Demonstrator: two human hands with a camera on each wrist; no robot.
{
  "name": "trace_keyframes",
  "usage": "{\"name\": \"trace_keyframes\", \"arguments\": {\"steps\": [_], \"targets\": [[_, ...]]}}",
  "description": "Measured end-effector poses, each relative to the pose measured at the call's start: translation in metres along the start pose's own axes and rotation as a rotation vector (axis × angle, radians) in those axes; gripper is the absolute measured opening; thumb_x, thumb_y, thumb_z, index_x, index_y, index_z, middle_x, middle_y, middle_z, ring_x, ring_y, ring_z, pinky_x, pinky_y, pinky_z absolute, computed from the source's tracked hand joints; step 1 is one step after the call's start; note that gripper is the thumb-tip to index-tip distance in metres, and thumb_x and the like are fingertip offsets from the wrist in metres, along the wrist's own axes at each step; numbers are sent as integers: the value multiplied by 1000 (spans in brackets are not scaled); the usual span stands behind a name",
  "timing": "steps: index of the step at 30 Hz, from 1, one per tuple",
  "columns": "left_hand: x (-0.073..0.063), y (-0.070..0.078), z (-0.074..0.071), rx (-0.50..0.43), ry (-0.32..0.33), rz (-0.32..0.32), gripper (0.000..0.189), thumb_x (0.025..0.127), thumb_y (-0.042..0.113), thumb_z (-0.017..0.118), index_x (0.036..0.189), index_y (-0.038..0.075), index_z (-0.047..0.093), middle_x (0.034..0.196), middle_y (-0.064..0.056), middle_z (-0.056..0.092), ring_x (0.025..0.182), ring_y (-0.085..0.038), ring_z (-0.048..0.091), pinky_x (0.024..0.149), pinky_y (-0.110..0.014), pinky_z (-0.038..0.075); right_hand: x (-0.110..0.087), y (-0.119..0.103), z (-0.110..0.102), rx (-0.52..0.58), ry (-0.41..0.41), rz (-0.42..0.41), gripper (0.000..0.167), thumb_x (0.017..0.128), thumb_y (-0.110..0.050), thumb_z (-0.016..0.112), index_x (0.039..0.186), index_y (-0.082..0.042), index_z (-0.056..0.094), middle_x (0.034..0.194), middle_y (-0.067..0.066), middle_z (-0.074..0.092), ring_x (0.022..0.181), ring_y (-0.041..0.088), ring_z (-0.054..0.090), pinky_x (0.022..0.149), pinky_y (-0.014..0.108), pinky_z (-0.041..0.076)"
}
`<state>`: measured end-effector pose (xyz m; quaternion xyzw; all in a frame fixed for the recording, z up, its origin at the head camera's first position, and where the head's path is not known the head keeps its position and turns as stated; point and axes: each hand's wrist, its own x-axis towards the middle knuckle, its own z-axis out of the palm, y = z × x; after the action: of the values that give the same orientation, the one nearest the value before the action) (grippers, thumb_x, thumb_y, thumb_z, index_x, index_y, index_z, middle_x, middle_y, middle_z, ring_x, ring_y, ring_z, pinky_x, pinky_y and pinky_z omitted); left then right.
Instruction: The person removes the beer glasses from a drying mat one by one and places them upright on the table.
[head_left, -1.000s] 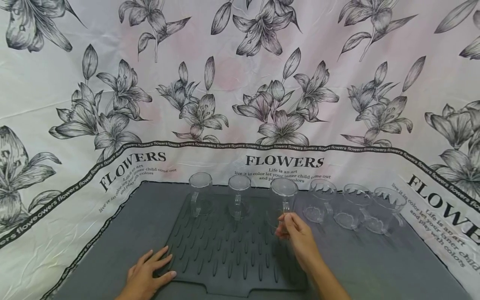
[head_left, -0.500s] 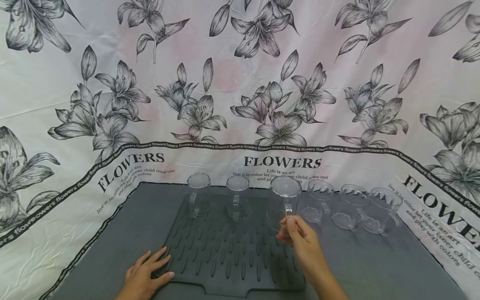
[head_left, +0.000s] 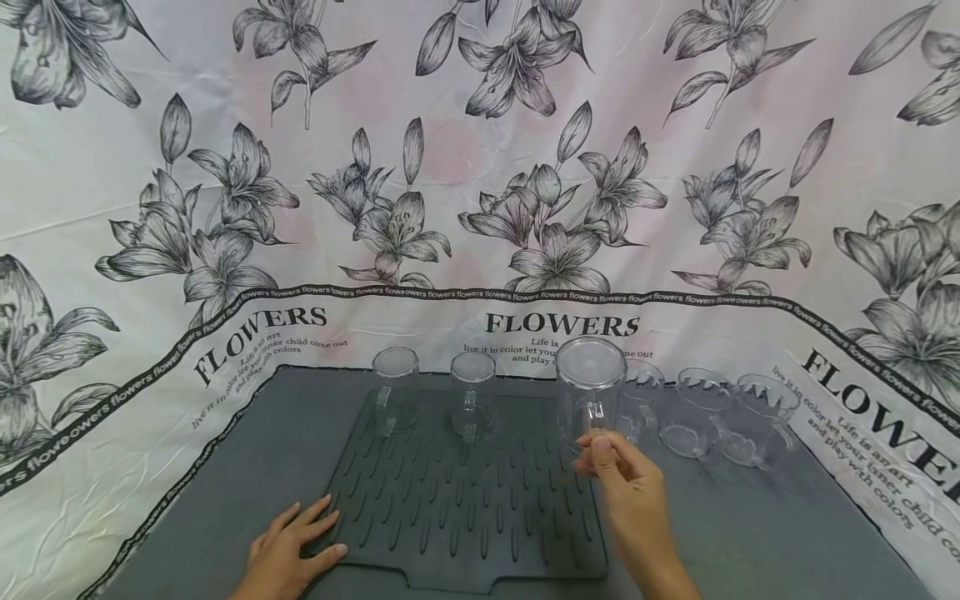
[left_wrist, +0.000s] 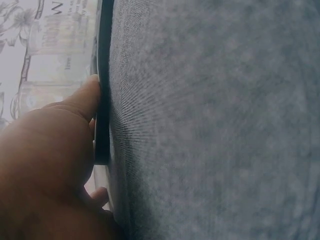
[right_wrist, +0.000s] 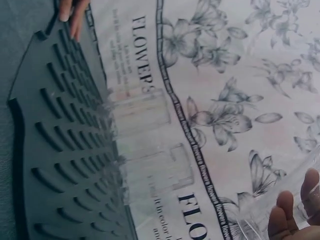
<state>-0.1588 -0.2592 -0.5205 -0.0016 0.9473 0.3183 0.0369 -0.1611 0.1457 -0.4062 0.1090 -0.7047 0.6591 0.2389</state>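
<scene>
A clear glass mug (head_left: 591,367) hangs base-up over the back right of the dark ridged drying mat (head_left: 457,500). My right hand (head_left: 630,487) pinches it by the handle; in the right wrist view those fingers (right_wrist: 286,207) show at the lower right against the glass. My left hand (head_left: 288,550) rests with spread fingers at the mat's left edge. In the left wrist view, its thumb (left_wrist: 82,100) lies along the mat's thin edge (left_wrist: 103,120). Upside down at the back of the mat stand two more glass mugs, one at left (head_left: 395,371) and one in the middle (head_left: 472,371).
Three upright glass mugs stand in a row on the grey tabletop (head_left: 735,525) right of the mat: a near-left one (head_left: 647,404) partly behind the held mug, a middle one (head_left: 701,408), and a far-right one (head_left: 761,417). A flower-printed cloth (head_left: 450,200) hangs behind.
My right hand has lifted the mug off the back of the mat and carried it up and slightly right. The left hand stays at the mat's edge.
</scene>
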Motion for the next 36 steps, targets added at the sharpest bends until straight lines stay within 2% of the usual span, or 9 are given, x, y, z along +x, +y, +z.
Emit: {"name": "trace_keyframes", "arguments": {"steps": [4, 12, 17, 21, 27, 36], "targets": [[-1, 2, 0, -3, 1, -4, 69, 78, 55, 72, 129, 9, 64, 147, -12, 42, 134, -51, 24, 94, -71, 16, 0, -6, -3, 15, 58, -67, 21, 101, -4, 51, 93, 7, 68, 77, 14, 61, 77, 18, 59, 77, 24, 48], [0, 4, 0, -8, -8, -17, 69, 78, 54, 73, 130, 8, 64, 147, -13, 42, 133, -52, 23, 94, -71, 17, 1, -16, -8, 152, 141, -149, 13, 95, 7, 56, 92, 12, 68, 82, 11, 67, 80, 17, 61, 77, 22, 50], [1, 5, 0, -8, -16, -18, 69, 79, 53, 73, 130, 8, 63, 147, -14, 42, 132, -54, 24, 94, -72, 16, 0, -17, -12, 229, 100, -265, 7, 89, 14, 60, 93, 16, 66, 88, 10, 67, 87, 16, 62, 81, 23, 50], [1, 5, 0, -3, -16, -19, 69, 79, 53, 73, 131, 8, 63, 147, -15, 42, 132, -54, 24, 93, -74, 17, 0, -17, -14, 278, 49, -376, 13, 84, 24, 58, 93, 17, 65, 88, 13, 63, 87, 18, 60, 80, 22, 51], [3, 6, 1, 21, -9, -18, 69, 79, 55, 71, 131, 9, 63, 146, -15, 42, 132, -54, 25, 92, -75, 20, -2, -18, -17, 201, 46, -387, 18, 80, 25, 63, 93, 13, 68, 88, 12, 58, 87, 19, 57, 81, 22, 50], [4, 8, 0, 46, 10, -27, 67, 78, 52, 75, 128, 8, 65, 144, -15, 45, 130, -52, 29, 89, -74, 25, 0, -17, -16, 216, 13, -469, 23, 74, 28, 66, 93, 14, 68, 89, 16, 56, 85, 21, 55, 84, 25, 49]]}}
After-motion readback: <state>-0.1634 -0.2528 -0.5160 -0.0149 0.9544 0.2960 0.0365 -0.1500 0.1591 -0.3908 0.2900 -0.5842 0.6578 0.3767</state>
